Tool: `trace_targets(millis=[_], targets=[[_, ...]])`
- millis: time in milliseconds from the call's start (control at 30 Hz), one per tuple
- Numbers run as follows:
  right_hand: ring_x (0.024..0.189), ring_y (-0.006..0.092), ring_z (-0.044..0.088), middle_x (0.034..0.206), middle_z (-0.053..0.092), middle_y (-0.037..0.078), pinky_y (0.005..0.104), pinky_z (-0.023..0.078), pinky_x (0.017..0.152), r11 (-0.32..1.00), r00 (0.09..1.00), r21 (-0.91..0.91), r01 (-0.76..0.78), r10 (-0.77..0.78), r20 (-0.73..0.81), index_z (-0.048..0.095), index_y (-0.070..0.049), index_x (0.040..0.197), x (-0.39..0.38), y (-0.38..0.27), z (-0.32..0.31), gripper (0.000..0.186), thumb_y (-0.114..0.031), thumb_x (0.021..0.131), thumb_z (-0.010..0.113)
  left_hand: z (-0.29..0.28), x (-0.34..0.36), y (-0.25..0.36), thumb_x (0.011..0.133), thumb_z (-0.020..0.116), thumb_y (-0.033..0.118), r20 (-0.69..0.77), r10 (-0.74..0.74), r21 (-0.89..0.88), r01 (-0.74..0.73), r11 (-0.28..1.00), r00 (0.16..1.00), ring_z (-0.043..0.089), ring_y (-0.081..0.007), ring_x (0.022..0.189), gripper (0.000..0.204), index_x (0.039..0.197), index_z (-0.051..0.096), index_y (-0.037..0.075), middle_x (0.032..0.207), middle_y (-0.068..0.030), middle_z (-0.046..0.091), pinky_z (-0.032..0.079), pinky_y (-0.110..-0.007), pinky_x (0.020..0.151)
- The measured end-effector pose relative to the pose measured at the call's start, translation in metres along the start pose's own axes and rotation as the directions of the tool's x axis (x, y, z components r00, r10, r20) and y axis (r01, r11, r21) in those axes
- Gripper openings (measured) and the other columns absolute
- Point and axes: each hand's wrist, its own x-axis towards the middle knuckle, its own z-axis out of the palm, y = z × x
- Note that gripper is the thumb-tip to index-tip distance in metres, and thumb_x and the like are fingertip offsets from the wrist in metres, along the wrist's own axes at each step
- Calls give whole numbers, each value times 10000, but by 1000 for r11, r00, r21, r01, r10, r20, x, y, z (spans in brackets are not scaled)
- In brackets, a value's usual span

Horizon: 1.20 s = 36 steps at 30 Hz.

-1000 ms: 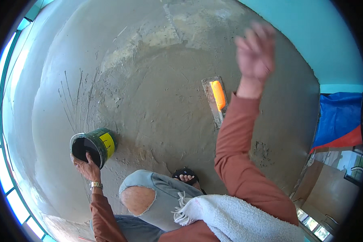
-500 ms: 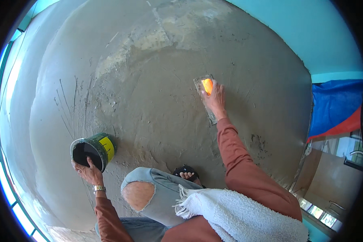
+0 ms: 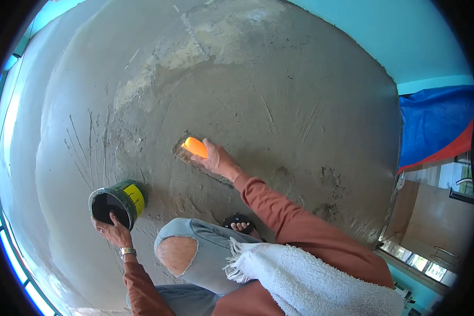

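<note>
Head | right grip: wrapped round orange-handled trowel, blade beneath | left grip: clasping bucket by rim

We mark a grey, cement-like floor: scratch lines at left, paler patch up top. Directly on it we log an orange-handled trowel, dark green bucket (any tilt unclear), and foot in black sandal.

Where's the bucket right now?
In the head view, the bucket is left of centre, held by the left grip, above and left of the knee.
</note>
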Motion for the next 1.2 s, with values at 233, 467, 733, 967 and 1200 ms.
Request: trace_targets(millis=[233,467,733,967,1200], targets=[[737,137,619,861,632,38,328,513,631,823,641,567,31,419,-643,599,-55,1031,-30,174,-147,307,-247,872,779,0,-4,-9,958,607,456,-27,16,34,-15,999,1000,406,-407,1372,801,1545,256,39,1503,-225,412,313,-508,1130],[717,188,641,877,636,37,364,544,641,506,114,853,126,847,-519,611,-40,1069,-123,377,-236,265,-150,879,759,9,0,-12,959,589,502,-22,13,52,-12,999,1000,374,-391,1398,813,1558,248,70,1521,-206,389,299,-506,1152],[577,143,575,790,617,30,321,481,510,576,361,816,51,751,-553,615,-63,1029,9,348,-285,293,-203,854,805,6,0,-6,945,592,540,26,-33,80,30,996,999,386,-407,1391,871,1550,243,19,1522,-237,383,305,-505,1142],[507,66,484,701,573,-18,251,398,451,719,737,692,64,433,-518,598,-114,918,126,235,-265,249,-224,852,812,4,1,-14,951,592,526,7,-29,83,28,996,1000,379,-398,1386,842,1554,247,51,1516,-223,387,302,-493,1150],[868,225,654,982,668,129,382,527,777,970,887,241,-15,124,-444,598,-3,1104,170,175,-229,524,-322,774,850,9,1,-6,948,591,536,6,-29,94,29,995,1000,419,-406,1353,843,1544,262,41,1504,-228,402,329,-505,1125]])
